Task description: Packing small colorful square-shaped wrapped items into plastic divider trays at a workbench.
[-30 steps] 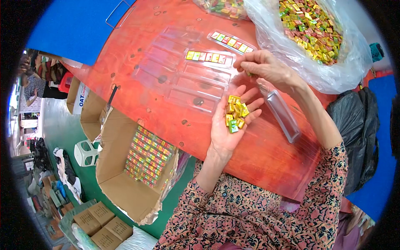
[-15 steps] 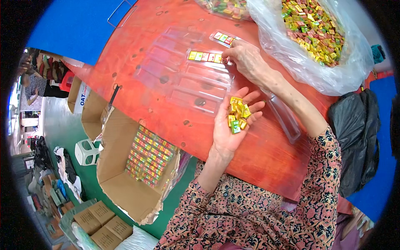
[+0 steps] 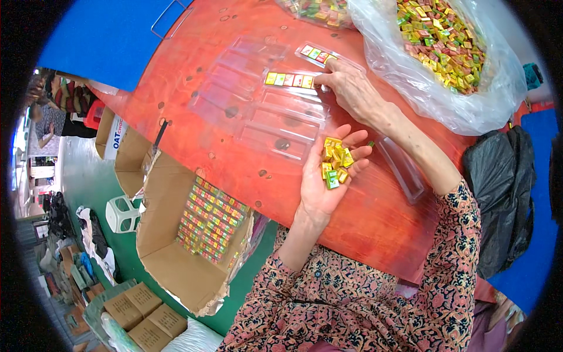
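Note:
My left hand [image 3: 321,179] is palm up with its fingers spread and slightly curled, bearing a small heap of yellow and green wrapped candies [image 3: 335,157]. Over the table, my right hand [image 3: 346,85] has thumb and fingers together at the right end of a row of candies [image 3: 288,80]. That row lies in the top slot of a clear plastic tray [image 3: 281,130], whose lower slots hold nothing. Whatever is between the right fingertips is hidden. Just beyond that hand, a shorter row of candies [image 3: 315,54] sits in another clear tray.
A large clear bag of candies [image 3: 443,47] stands at the far right, near a black plastic bag [image 3: 498,199]. More clear trays [image 3: 229,82] lie left; an empty narrow one [image 3: 402,170] lies right. Below the table's left edge, a cardboard box [image 3: 167,234] holds filled trays.
My right fingertips have shifted slightly and closed at the row's end, where a reddish piece showed before. A small green piece now shows beside my left fingertips. The left hand has barely moved.

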### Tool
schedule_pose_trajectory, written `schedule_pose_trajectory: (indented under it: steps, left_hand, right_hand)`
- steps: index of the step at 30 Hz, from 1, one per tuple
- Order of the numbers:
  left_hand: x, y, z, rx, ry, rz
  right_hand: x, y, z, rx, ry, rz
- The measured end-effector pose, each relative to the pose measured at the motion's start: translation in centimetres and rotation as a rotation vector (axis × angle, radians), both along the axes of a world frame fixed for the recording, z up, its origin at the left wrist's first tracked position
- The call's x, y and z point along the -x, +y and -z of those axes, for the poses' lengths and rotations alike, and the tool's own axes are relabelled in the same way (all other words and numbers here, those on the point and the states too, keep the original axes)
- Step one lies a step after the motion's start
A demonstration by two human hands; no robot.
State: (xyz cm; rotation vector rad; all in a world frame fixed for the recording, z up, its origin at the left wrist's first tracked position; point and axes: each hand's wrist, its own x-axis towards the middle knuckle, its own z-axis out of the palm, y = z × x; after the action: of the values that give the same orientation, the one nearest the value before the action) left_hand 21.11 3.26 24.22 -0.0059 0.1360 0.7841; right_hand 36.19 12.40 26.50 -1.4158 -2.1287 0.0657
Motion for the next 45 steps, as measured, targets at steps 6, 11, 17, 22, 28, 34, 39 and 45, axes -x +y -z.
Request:
schedule_pose_trajectory:
  steps: [6,11,17,22,28,34,39,45]
  left_hand:
    - [0.1,0.0,0.2,-0.001,-0.029,0.000]
    - [0.0,-0.1,0.0,0.024,-0.047,-0.002]
    - [0.1,0.0,0.1,0.005,-0.013,-0.008]
    - [0.0,0.0,0.1,0.000,-0.032,-0.001]
    - [-0.1,0.0,0.1,0.012,-0.030,0.001]
    - [-0.1,0.0,-0.1,0.000,-0.034,-0.005]
    - [0.0,0.0,0.0,0.000,-0.025,0.000]
    - [0.0,0.0,-0.3,-0.004,-0.004,-0.005]
  right_hand:
    - [-0.4,0.3,-0.7,0.128,0.393,0.132]
    - [-0.2,0.4,-0.9,0.313,0.609,0.244]
    - [0.6,0.8,0.3,0.275,0.611,0.237]
    - [0.4,0.9,0.6,0.209,0.537,0.262]
    - [-0.1,1.0,0.4,0.254,0.619,0.255]
    - [-0.2,0.9,0.1,0.237,0.569,0.255]
    - [0.2,0.9,0.3,0.259,0.541,0.271]
    - [0.7,1.1,0.4,0.210,0.543,0.274]
